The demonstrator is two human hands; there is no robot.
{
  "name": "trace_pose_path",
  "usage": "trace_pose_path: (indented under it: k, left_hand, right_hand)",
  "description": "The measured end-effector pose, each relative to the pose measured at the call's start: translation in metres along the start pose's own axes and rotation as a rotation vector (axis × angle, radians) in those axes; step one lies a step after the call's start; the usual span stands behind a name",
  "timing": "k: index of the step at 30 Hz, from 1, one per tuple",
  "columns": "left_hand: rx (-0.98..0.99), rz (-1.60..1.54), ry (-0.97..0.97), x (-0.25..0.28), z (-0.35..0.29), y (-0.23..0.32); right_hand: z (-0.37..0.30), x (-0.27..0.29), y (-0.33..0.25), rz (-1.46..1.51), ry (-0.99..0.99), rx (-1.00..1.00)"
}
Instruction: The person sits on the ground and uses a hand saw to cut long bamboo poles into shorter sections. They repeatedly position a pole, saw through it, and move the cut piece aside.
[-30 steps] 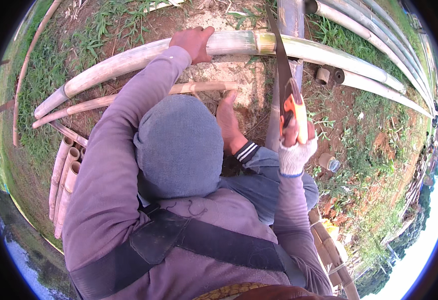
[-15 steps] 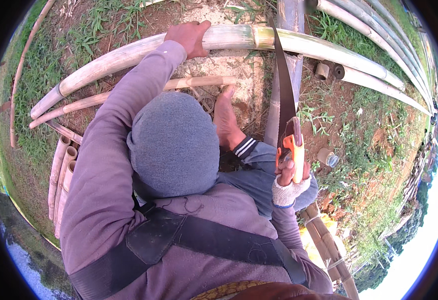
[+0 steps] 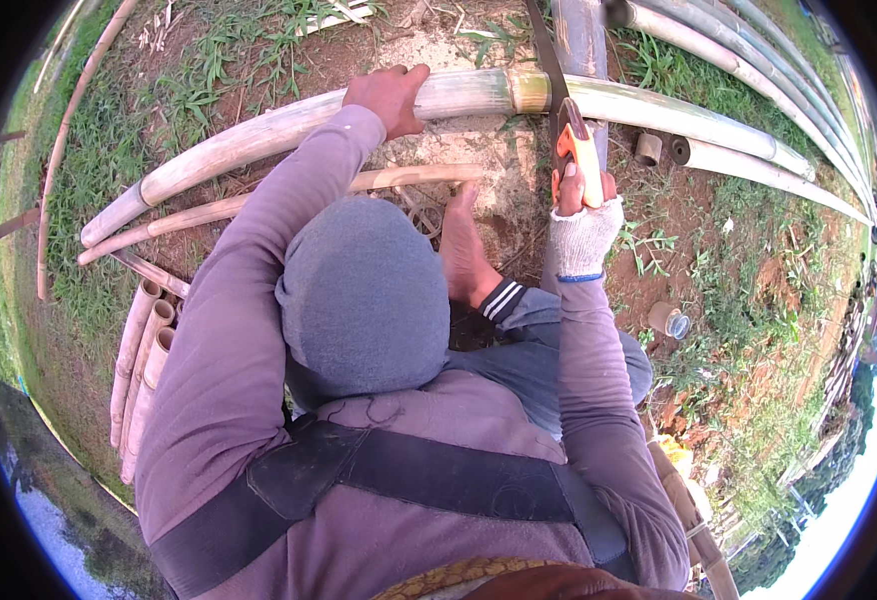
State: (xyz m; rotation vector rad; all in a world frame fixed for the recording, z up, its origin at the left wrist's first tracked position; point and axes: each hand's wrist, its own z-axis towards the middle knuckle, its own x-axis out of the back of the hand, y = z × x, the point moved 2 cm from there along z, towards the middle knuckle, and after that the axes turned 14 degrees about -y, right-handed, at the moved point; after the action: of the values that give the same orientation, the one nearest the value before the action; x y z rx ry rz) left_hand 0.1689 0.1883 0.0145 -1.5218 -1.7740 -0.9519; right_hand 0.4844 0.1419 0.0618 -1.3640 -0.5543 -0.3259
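Observation:
A thick pale bamboo pole (image 3: 289, 137) lies crosswise ahead of me, curving in the fisheye picture. My left hand (image 3: 389, 100), bare, is wrapped over its top left of a ringed joint and grips it. In a white knitted glove with the fingertips exposed, my right hand (image 3: 586, 205) is closed around the orange handle of a handsaw (image 3: 581, 160). The dark saw blade (image 3: 549, 60) crosses the pole just right of the joint; how deep it sits cannot be told. Below the pole lies a thinner bamboo piece (image 3: 399, 178), its right end by a bare foot (image 3: 467, 250).
A grey post or pole (image 3: 581, 35) passes under the bamboo. Several long poles (image 3: 719, 60) lie at far right, near a short bamboo offcut (image 3: 649, 149) and a clear jar (image 3: 671, 320). Cut bamboo tubes (image 3: 149, 370) are stacked at left. Sawdust (image 3: 504, 150) covers the soil.
My right hand has pushed the saw away from me, so its handle is now close to the pole. My left hand stays on the bamboo. The whole view has shifted slightly.

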Motion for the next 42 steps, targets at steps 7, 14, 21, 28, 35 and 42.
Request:
trace_pose_path:
  k: [7, 14, 21, 28, 35, 42]
  left_hand:
    - [0.017, -0.043, 0.023, -0.005, 0.001, 0.010]
    - [-0.010, -0.030, 0.109, -0.006, 0.004, 0.001]
    - [-0.035, -0.020, 0.108, -0.002, -0.001, 0.010]
    - [-0.051, -0.059, 0.144, -0.013, 0.000, -0.001]
    - [-0.046, -0.018, 0.131, -0.010, 0.000, 0.001]
    - [-0.058, -0.031, 0.110, -0.007, 0.002, 0.003]
  right_hand:
    - [-0.005, -0.011, 0.032, -0.031, 0.086, 0.116]
    - [0.001, -0.007, -0.003, 0.013, -0.026, -0.130]
    - [0.008, -0.007, 0.052, 0.095, -0.068, -0.157]
    - [0.004, -0.009, 0.031, 0.157, -0.083, -0.177]
    - [0.007, -0.010, 0.044, 0.255, -0.094, -0.119]
    - [0.005, -0.006, 0.044, 0.254, -0.113, -0.131]
